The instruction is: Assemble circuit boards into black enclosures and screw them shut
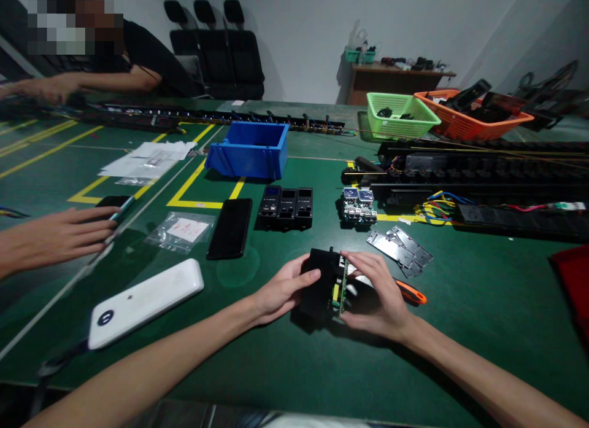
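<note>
While both hands clasp the black module [318, 285], left hand [280, 291] and right hand [378, 296] curled on its sides, bare mat lies just beside it toward the table's near edge.

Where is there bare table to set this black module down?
Bare mat lies to the right of the right hand, between the metal plates and the red bin, and along the near edge under the forearms. It is crowded around the black phone, plastic bag and white case, and by the cable rails.
</note>
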`<move>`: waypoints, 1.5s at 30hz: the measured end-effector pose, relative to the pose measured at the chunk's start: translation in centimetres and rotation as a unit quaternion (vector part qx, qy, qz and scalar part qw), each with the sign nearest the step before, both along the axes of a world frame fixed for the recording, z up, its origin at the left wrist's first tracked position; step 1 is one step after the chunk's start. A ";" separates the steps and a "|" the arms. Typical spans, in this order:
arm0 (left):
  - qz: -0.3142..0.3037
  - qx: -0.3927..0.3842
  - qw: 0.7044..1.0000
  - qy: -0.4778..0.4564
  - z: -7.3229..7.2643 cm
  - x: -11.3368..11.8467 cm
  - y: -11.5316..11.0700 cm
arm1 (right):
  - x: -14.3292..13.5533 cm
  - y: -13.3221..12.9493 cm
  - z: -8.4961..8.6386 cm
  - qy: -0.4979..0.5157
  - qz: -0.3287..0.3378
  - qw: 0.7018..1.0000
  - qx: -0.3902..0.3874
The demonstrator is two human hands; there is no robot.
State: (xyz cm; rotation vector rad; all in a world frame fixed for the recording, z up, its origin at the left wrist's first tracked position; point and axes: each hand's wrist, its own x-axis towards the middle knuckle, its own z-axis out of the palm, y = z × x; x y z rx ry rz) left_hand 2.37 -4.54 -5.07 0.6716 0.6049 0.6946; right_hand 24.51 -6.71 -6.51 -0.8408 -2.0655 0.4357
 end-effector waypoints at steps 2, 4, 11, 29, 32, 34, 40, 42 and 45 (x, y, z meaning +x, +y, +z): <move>0.003 0.003 1.000 0.000 -0.1 0.1 0.0 | 0.0 0.0 0.0 -0.002 -0.002 1.000 -0.001; 0.006 0.011 1.000 -0.003 -0.2 0.1 0.0 | -0.1 0.0 0.0 -0.008 -0.003 1.000 -0.001; -0.013 0.025 1.000 -0.008 -0.4 0.1 0.1 | -0.1 0.0 0.0 -0.016 0.002 1.000 0.009; 0.019 0.077 0.996 0.034 -0.8 0.5 -0.6 | -0.2 -0.1 0.4 -0.028 -0.014 0.997 0.074; 0.055 0.118 0.990 0.051 -0.9 0.7 -0.8 | -0.2 -0.1 0.3 -0.035 -0.019 0.996 0.083; 0.057 0.148 0.986 0.052 -0.8 0.8 -0.8 | -0.2 0.0 0.2 -0.037 -0.022 0.996 0.084; -0.004 0.195 0.980 0.034 -0.6 0.7 -1.2 | -0.1 -0.1 -0.1 -0.035 -0.030 0.994 0.095; -0.009 0.202 0.979 0.037 -0.7 0.6 -1.4 | 0.0 -0.2 -0.1 -0.035 -0.031 0.994 0.097; -0.016 0.201 0.978 0.046 -0.8 0.5 -1.5 | 0.0 -0.2 -0.1 -0.041 -0.034 0.994 0.095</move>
